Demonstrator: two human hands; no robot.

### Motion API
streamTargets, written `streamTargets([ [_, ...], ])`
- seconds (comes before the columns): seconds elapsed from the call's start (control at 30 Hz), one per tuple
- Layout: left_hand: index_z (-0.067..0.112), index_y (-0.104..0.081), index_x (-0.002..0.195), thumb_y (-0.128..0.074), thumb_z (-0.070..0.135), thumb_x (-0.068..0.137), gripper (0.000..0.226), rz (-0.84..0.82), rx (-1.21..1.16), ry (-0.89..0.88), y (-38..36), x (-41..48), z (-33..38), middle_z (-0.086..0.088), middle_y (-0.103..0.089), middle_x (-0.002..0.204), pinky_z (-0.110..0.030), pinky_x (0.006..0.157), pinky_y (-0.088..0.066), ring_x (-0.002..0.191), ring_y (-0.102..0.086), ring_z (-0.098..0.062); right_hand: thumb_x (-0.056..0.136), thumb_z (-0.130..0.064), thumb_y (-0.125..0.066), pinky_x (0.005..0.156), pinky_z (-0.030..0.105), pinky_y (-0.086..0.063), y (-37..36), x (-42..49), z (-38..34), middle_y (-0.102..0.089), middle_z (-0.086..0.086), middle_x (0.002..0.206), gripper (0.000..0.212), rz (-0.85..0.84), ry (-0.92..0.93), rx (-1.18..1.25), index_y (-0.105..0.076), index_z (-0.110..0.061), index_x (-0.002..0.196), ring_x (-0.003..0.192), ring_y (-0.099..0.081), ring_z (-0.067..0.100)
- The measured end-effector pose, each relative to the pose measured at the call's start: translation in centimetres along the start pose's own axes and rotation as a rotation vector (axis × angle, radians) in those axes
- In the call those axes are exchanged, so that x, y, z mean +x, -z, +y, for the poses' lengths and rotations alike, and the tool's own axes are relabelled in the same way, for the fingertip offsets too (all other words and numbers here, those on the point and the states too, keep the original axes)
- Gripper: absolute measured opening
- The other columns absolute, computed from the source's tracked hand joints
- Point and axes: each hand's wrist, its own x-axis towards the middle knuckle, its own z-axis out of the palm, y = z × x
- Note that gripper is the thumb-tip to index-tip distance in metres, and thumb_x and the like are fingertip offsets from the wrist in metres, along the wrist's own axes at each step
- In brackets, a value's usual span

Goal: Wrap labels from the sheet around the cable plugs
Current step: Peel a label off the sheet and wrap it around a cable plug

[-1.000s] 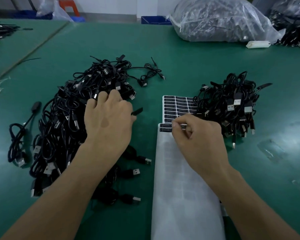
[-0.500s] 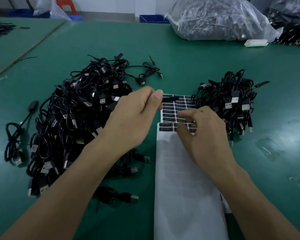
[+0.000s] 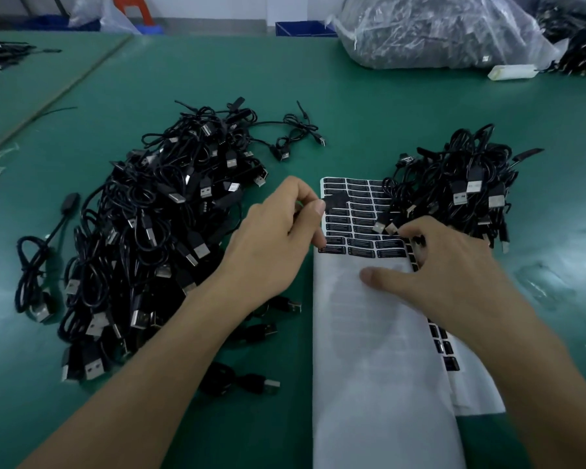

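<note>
A person's left hand [image 3: 278,231] pinches a black cable plug [image 3: 337,200] between thumb and forefinger over a green counter [image 3: 352,113]. The plug juts rightward from the fingertips, its long axis roughly across the view, and hangs over the far-left corner of a long white label sheet [image 3: 379,367]. Motion blur hides its finer shape.

The sheet lies lengthwise away from the person, its bare white backing nearest the camera. Rows of small black rectangular labels [image 3: 352,214] fill its far end, each set crosswise to the sheet.

The right hand [image 3: 447,262] rests on the sheet. Its thumb is stretched flat leftward on the white backing, and its fingers are curled onto the labels at the sheet's right edge. Whether those fingers hold a label cannot be told.

A second sheet [image 3: 444,346] with black labels pokes out from under the first, just beneath the right forearm.

A large heap of black USB cables [image 3: 149,238], with silver connector ends, sits to the left of the left hand. A smaller heap of black cables [image 3: 460,191] lies beyond the right hand, overlapping the sheet's far-right corner. A clear plastic bag [image 3: 437,28] stuffed with dark cables stands at the counter's far side.
</note>
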Motion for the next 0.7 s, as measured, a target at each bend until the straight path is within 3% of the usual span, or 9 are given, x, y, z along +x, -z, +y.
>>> streamTargets([
  [0.17, 0.035, -0.056, 0.085, -0.050, 0.034, 0.103, 0.019, 0.035, -0.015, -0.017, -0.1, 0.1, 0.1, 0.023, -0.069, 0.080, -0.050, 0.070, -0.054, 0.070, -0.064, -0.024, 0.066, -0.058, -0.083, 0.081, 0.034, -0.043, 0.5, 0.4, 0.6, -0.053, -0.005, 0.105, 0.084, -0.028, 0.006, 0.157, -0.047, -0.033, 0.137, 0.111, -0.051, 0.024],
  [0.3, 0.034, -0.055, 0.087, -0.053, 0.027, 0.102, 0.017, 0.047, -0.025, -0.049, -0.3, 0.1, -0.1, 0.022, -0.069, 0.081, -0.038, 0.067, -0.048, 0.068, -0.062, -0.019, 0.065, -0.051, -0.088, 0.077, 0.036, -0.048, 0.6, 0.4, 0.7, -0.057, -0.005, 0.096, 0.085, -0.020, 0.036, 0.165, -0.048, -0.032, 0.138, 0.102, -0.057, 0.024],
  [0.4, 0.029, -0.055, 0.090, -0.052, 0.021, 0.103, 0.016, 0.049, -0.050, -0.072, -0.3, 0.2, -0.2, 0.018, -0.071, 0.081, -0.036, 0.062, -0.048, 0.066, -0.063, -0.025, 0.066, -0.042, -0.090, 0.058, 0.024, -0.043, 0.7, 0.6, 0.8, -0.053, -0.011, 0.069, 0.074, 0.022, 0.094, 0.241, -0.054, -0.033, 0.129, 0.073, -0.055, 0.005],
  [0.47, 0.031, -0.057, 0.093, -0.052, 0.017, 0.104, 0.018, 0.053, -0.090, -0.080, -0.4, 0.2, -0.1, 0.013, -0.072, 0.078, -0.021, 0.059, -0.049, 0.063, -0.065, -0.012, 0.066, -0.035, -0.091, 0.048, 0.012, -0.039, 0.3, 0.8, 0.5, -0.053, -0.011, 0.055, 0.054, 0.053, 0.136, 0.377, -0.062, -0.030, 0.111, 0.051, -0.050, -0.002],
  [0.57, 0.024, -0.065, 0.103, -0.050, 0.017, 0.105, 0.016, 0.053, -0.081, -0.090, -0.4, 0.2, 0.0, 0.013, -0.070, 0.072, -0.010, 0.061, -0.046, 0.062, -0.064, -0.003, 0.064, -0.034, -0.092, 0.045, 0.015, -0.039, -0.8, 0.7, -0.1, -0.056, -0.013, 0.058, 0.046, 0.049, 0.156, 0.502, -0.061, -0.033, 0.097, 0.049, -0.049, 0.000],
  [0.67, 0.017, -0.070, 0.103, -0.047, 0.026, 0.106, 0.025, 0.104, -0.011, -0.112, -0.4, 0.0, 0.0, 0.018, -0.054, 0.054, -0.013, 0.049, -0.033, 0.048, -0.047, -0.005, 0.067, -0.035, -0.090, 0.050, 0.031, -0.045, -1.5, 0.7, -0.1, -0.060, 0.000, 0.074, 0.045, 0.096, 0.151, 0.519, -0.057, -0.037, 0.097, 0.061, -0.053, 0.016],
  [0.7, 0.017, -0.071, 0.101, -0.045, 0.030, 0.106, 0.029, 0.119, -0.001, -0.105, -0.3, 0.0, 0.0, 0.019, -0.049, 0.050, -0.015, 0.046, -0.030, 0.045, -0.042, -0.006, 0.068, -0.037, -0.089, 0.049, 0.025, -0.039, -1.6, 0.8, -0.1, -0.055, -0.002, 0.071, 0.045, 0.128, 0.154, 0.507, -0.057, -0.038, 0.099, 0.061, -0.048, 0.016],
])
